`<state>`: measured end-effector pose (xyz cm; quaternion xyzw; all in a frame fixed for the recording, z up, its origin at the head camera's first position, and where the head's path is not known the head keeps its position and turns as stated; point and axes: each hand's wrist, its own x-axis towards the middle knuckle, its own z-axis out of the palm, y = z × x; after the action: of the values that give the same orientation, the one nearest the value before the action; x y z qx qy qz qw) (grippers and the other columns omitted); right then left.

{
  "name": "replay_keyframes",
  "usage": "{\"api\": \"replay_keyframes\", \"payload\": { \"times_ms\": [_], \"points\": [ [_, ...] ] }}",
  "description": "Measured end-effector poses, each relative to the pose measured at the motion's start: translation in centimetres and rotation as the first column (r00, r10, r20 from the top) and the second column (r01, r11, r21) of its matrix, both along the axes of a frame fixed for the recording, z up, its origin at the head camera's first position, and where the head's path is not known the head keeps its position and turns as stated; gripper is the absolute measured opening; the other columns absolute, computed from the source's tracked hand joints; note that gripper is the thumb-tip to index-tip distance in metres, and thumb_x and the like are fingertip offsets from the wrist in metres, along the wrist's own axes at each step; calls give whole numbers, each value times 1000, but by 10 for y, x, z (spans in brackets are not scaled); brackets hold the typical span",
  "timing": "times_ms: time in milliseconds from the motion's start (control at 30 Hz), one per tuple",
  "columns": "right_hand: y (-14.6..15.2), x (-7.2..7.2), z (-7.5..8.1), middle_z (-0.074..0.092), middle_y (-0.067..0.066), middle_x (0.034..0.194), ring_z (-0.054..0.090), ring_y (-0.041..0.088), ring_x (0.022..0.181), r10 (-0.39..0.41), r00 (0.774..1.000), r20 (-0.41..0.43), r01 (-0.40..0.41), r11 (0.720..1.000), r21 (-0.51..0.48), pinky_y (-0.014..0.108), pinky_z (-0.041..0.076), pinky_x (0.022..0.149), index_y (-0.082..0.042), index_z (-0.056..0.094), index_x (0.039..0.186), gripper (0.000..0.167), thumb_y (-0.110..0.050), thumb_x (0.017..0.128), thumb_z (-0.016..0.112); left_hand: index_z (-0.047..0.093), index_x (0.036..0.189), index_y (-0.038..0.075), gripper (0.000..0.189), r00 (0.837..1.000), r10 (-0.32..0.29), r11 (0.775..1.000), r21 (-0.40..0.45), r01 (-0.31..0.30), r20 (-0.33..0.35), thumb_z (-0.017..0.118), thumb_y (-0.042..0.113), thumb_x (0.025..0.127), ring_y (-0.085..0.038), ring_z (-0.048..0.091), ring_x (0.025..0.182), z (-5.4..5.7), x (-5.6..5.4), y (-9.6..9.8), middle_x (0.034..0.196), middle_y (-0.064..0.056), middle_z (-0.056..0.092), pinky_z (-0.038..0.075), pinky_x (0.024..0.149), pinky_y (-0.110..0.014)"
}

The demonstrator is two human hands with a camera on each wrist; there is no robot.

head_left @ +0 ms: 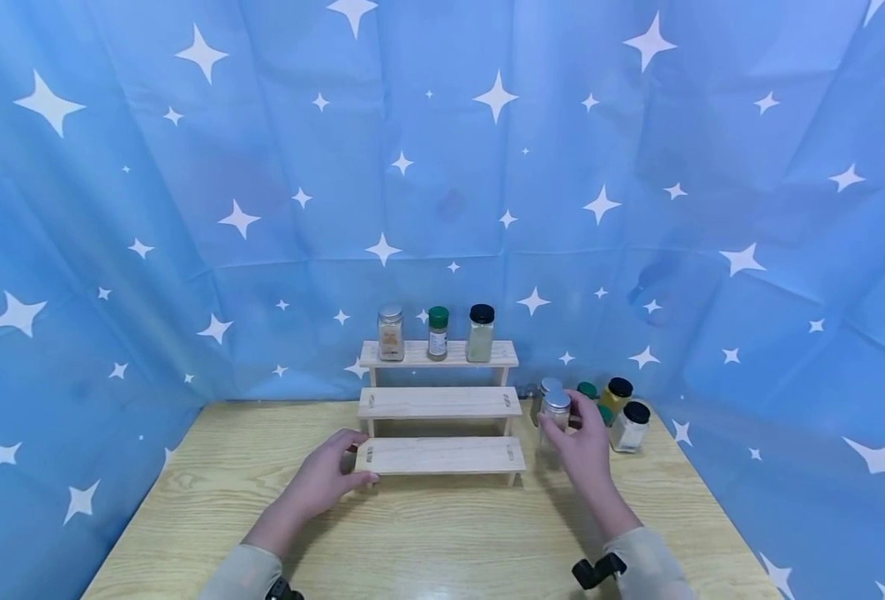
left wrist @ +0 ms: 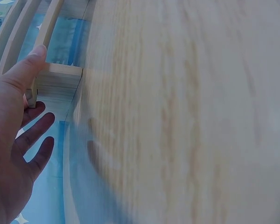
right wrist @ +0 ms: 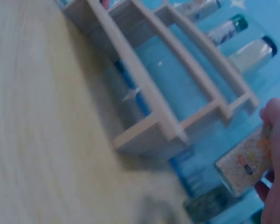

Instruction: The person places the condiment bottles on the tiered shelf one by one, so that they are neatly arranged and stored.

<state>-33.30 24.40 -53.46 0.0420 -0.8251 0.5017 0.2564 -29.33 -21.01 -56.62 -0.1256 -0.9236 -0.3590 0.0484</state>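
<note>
A three-step wooden spice rack stands on the table. My left hand holds the left end of its lowest step, thumb on the front edge; in the left wrist view the other fingers spread below the thumb. To the right of the rack, my right hand grips a glass spice jar with a silver lid. Seen from the right wrist, that jar has speckled contents and is tilted. On the top step are a silver-lidded jar, a green-lidded jar and a black-lidded jar.
Several more jars stand at the table's back right, among them a white-filled one with a black lid, a yellow one and another silver-lidded jar behind my right hand. A blue starred curtain hangs behind the wooden table.
</note>
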Motion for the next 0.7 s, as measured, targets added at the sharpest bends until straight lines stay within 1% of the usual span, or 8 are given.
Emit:
{"api": "replay_keyframes", "payload": {
  "times_ms": [100, 233, 300, 400, 467, 533, 600, 700],
  "points": [
    [-6, -1, 14, 64, 6, 133, 61, 20, 113, 17, 1000, -26, -17, 1000, -1, 25, 52, 92, -13, 66, 144, 54, -18, 96, 90, 66, 148, 11, 70, 1000, 2, 1000, 0, -2, -7, 93, 42, 91, -32, 66, 133, 1, 0, 0, 147, -4, 66, 55, 113, -55],
    [-15, -2, 33, 64, 6, 134, 61, 21, 113, 32, 998, -45, -33, 999, -21, 37, 54, 94, -14, 67, 144, 52, -22, 98, 90, 65, 149, 11, 71, 1000, 1, 1000, 7, -1, 5, 93, 42, 92, -31, 66, 133, 2, 1, 1, 148, -3, 66, 55, 113, -55],
    [-21, -3, 41, 64, 7, 135, 60, 22, 114, 44, 998, -50, -46, 998, -35, 39, 54, 95, -13, 65, 146, 54, -23, 98, 89, 64, 150, 11, 71, 1000, 1, 1000, 9, -1, 11, 92, 41, 92, -31, 66, 133, 2, 1, 0, 148, -3, 66, 56, 113, -54],
    [-30, -3, 51, 64, 8, 137, 60, 23, 115, 62, 996, -56, -65, 997, -50, 32, 55, 95, -13, 64, 147, 56, -24, 98, 89, 64, 151, 11, 71, 1000, -1, 1000, 6, 1, 13, 93, 40, 92, -30, 67, 132, 1, 2, 0, 148, -2, 65, 56, 112, -54],
    [-36, -5, 55, 65, 9, 136, 61, 23, 116, 71, 995, -67, -75, 995, -60, 25, 54, 92, -12, 64, 146, 56, -23, 98, 90, 64, 151, 10, 72, 1000, -5, 1000, 5, 5, 5, 93, 40, 92, -31, 67, 132, 1, 2, 0, 148, -3, 66, 56, 111, -54],
    [-42, -5, 58, 66, 7, 134, 61, 22, 115, 72, 995, -71, -77, 995, -70, 19, 53, 89, -13, 65, 144, 54, -23, 97, 91, 64, 151, 10, 72, 1000, -7, 1000, 0, 7, 5, 93, 40, 92, -30, 67, 132, 1, 1, 0, 148, -3, 66, 56, 111, -54],
    [-49, -7, 58, 67, 6, 132, 61, 21, 113, 76, 994, -83, -83, 993, -82, 17, 53, 88, -13, 66, 142, 54, -23, 96, 92, 64, 151, 10, 72, 1000, -7, 1000, -2, 7, 6, 93, 40, 92, -30, 67, 132, 1, 1, 0, 148, -3, 66, 56, 112, -53],
    [-60, -9, 58, 68, 6, 130, 62, 21, 112, 97, 991, -92, -105, 990, -97, 18, 54, 88, -13, 68, 140, 54, -22, 94, 93, 63, 152, 10, 73, 1000, -6, 1000, -10, 6, 7, 92, 41, 92, -30, 66, 133, 1, 0, -1, 149, -3, 65, 56, 112, -54]
  ]
}}
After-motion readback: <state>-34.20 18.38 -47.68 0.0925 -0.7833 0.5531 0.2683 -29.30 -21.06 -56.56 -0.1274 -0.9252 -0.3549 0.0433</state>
